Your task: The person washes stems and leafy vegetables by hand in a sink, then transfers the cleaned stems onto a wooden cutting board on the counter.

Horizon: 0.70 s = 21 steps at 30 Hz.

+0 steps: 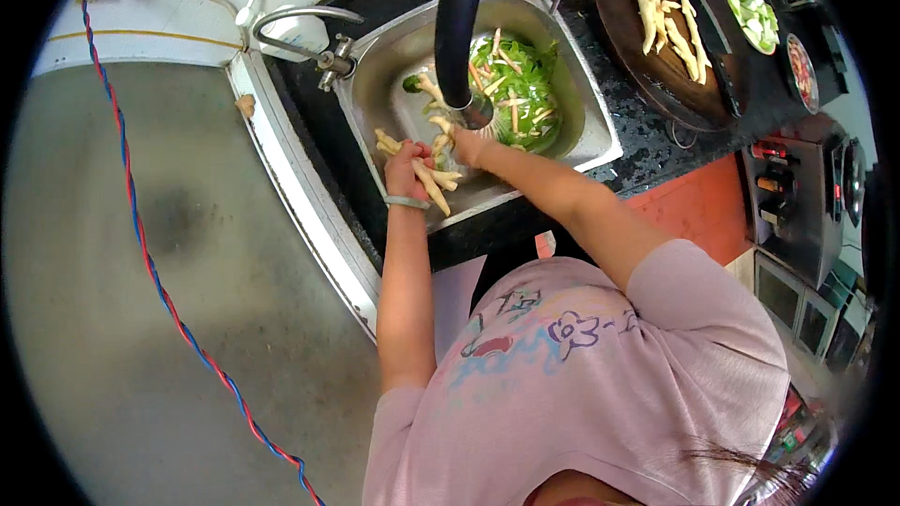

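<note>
My left hand [406, 172] is closed around several pale yellow, branching food pieces [437, 186] over the near left corner of the steel sink [599, 149]. Whether they are roots or chicken feet I cannot tell. Beside it, my right hand [470, 147] grips another branching piece [441, 125]. Water sprays from the metal head [479, 112] of a black tap hose [460, 21], close to my right hand. Green leaves [527, 63] with pale and pinkish strips lie in the sink's right part. Further left in the basin is another pale piece [430, 90], a dark green lump at its end.
A round wooden chopping board [619, 35] on the black counter [636, 137] bears more pale pieces [647, 10] and a cleaver [706, 14]. Beyond stand a plate of chopped green vegetable [751, 10] and a bowl of reddish food [801, 70]. A small curved tap [309, 12] rises left of the sink.
</note>
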Tool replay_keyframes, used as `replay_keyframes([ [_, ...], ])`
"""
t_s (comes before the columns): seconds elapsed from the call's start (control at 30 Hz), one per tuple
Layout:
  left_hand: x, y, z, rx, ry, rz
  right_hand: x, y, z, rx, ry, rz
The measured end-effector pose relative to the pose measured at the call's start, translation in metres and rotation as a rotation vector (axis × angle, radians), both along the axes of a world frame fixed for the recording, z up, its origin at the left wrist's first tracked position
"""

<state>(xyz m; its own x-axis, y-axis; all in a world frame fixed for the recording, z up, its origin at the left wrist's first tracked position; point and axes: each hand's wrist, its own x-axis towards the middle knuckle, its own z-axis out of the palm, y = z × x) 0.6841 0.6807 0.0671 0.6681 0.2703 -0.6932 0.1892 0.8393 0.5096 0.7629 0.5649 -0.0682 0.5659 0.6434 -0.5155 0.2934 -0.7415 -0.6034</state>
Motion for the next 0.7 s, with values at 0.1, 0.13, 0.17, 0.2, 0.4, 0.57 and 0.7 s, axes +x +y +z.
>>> replay_keyframes([
  [0.1, 0.007, 0.000, -0.001, 0.018, 0.037, -0.035, 0.023, -0.022, -0.014, 0.157, 0.298, -0.146],
  [0.13, -0.001, 0.004, -0.007, 0.043, 0.051, -0.014, 0.021, -0.030, -0.002, 0.282, 0.575, -0.236],
  [0.17, -0.007, 0.007, -0.013, 0.068, 0.065, 0.002, 0.018, -0.031, 0.010, 0.394, 0.710, -0.314],
  [0.2, -0.004, 0.001, -0.017, 0.145, 0.106, -0.002, 0.020, -0.039, 0.030, 0.499, 0.839, -0.408],
  [0.4, 0.030, -0.025, -0.015, 0.121, -0.196, -0.119, 0.029, -0.074, 0.149, 0.481, 0.600, -0.434],
  [0.57, 0.060, -0.060, -0.008, -0.030, -0.236, -0.138, 0.037, -0.104, 0.149, 0.654, 0.745, -0.391],
  [0.7, 0.066, -0.053, -0.028, 0.224, -0.339, -0.327, 0.034, -0.111, 0.151, 0.606, 0.591, -0.283],
])
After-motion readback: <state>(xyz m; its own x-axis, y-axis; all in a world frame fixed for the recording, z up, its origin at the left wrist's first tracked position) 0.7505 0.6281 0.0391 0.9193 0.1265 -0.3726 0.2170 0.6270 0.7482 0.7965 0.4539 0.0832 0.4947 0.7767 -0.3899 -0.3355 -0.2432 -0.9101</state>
